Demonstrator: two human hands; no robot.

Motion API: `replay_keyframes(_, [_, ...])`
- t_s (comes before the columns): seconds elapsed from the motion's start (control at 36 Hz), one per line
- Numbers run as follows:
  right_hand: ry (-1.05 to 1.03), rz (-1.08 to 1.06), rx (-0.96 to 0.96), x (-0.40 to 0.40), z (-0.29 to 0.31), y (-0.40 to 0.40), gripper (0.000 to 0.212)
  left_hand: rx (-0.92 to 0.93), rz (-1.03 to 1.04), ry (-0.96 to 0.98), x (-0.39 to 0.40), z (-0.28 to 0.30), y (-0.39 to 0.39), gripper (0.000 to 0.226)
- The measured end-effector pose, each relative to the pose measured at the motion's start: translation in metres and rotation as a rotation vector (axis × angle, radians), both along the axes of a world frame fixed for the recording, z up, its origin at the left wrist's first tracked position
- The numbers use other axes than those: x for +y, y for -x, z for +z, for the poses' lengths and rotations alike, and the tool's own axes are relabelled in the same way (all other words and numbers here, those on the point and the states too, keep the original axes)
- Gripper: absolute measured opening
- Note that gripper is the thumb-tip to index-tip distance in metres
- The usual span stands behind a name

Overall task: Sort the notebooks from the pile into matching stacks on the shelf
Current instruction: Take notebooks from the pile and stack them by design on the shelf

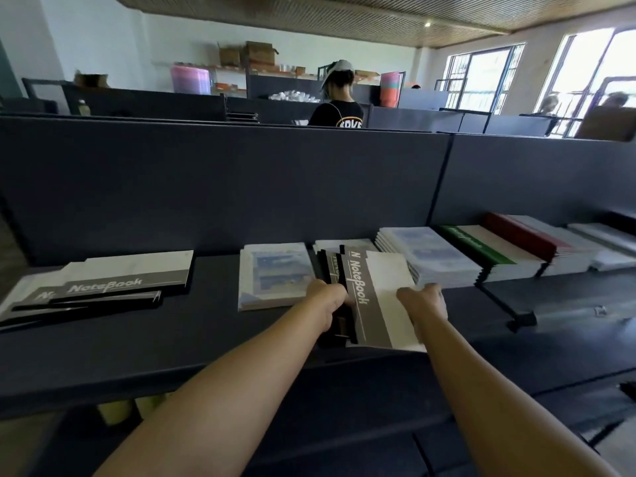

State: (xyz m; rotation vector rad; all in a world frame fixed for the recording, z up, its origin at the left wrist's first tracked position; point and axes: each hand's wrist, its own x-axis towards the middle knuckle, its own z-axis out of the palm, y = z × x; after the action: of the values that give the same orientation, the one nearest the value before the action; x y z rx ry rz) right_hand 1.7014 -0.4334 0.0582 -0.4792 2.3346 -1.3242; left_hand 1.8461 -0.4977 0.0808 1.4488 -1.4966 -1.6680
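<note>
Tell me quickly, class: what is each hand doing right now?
Left hand: grips the black spine edge of the grey NoteBook stack.
Right hand: fingers curled over the same stack's white right edge, holding it.

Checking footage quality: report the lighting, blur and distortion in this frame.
Head view: windows at the right are blown out white; the shelf and divider sit dim by contrast; wide-angle bending curves the divider's top edge; background people and far stacks are soft; the notebook between both hands reads legibly.
</note>
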Motion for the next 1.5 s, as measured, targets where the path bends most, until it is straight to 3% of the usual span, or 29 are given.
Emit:
replay_keyframes(0.11, [0.08,0.059,-0.263,0.001,0.009,0.004,0.039,0.042,-0.037,-0.009,-0.001,0.005,-0.009,0.065])
replay_keyframes(0.25, [0.191,0.331,-0.459,-0.012,0.036,-0.016,0.023,0.127,0.048,0.083,-0.013,0.012,-0.046,0.067])
replay_keyframes(0.31, [0.282,0.443,-0.468,-0.024,0.046,-0.032,0.032,0.17,0.077,0.145,-0.021,0.016,-0.067,0.067])
replay_keyframes(0.39, [0.415,0.534,-0.472,-0.043,0.056,-0.06,0.035,0.252,0.129,0.291,-0.026,0.03,-0.099,0.048])
replay_keyframes(0.53, [0.549,0.608,-0.454,-0.06,0.051,-0.103,0.044,0.257,0.066,0.486,-0.03,0.033,-0.139,0.054])
replay_keyframes(0.69, [0.45,0.683,-0.428,-0.048,0.018,-0.126,0.03,0.249,0.028,0.445,-0.026,-0.006,-0.158,0.062])
replay_keyframes(0.89, [0.54,0.669,-0.416,-0.054,0.032,-0.122,0.035,0.382,0.142,0.351,-0.032,-0.006,-0.148,0.041])
replay_keyframes(1.08, [0.303,0.694,-0.148,-0.062,0.016,-0.122,0.039,0.165,0.091,0.408,-0.036,-0.014,-0.15,0.044])
replay_keyframes(1.25, [0.18,0.62,-0.209,-0.087,0.024,-0.118,0.008,0.027,0.062,0.262,-0.045,0.0,-0.158,0.046])
replay_keyframes(1.36, [0.106,0.576,-0.192,-0.1,0.019,-0.117,0.022,-0.227,0.081,0.449,-0.053,-0.008,-0.178,0.062])
replay_keyframes(1.44, [0.037,0.539,-0.06,-0.104,0.013,-0.115,0.02,-0.327,0.14,0.53,-0.058,-0.01,-0.201,0.052])
replay_keyframes(1.5, [-0.002,0.515,-0.016,-0.107,0.008,-0.113,0.03,-0.377,0.166,0.56,-0.064,-0.01,-0.219,0.045])
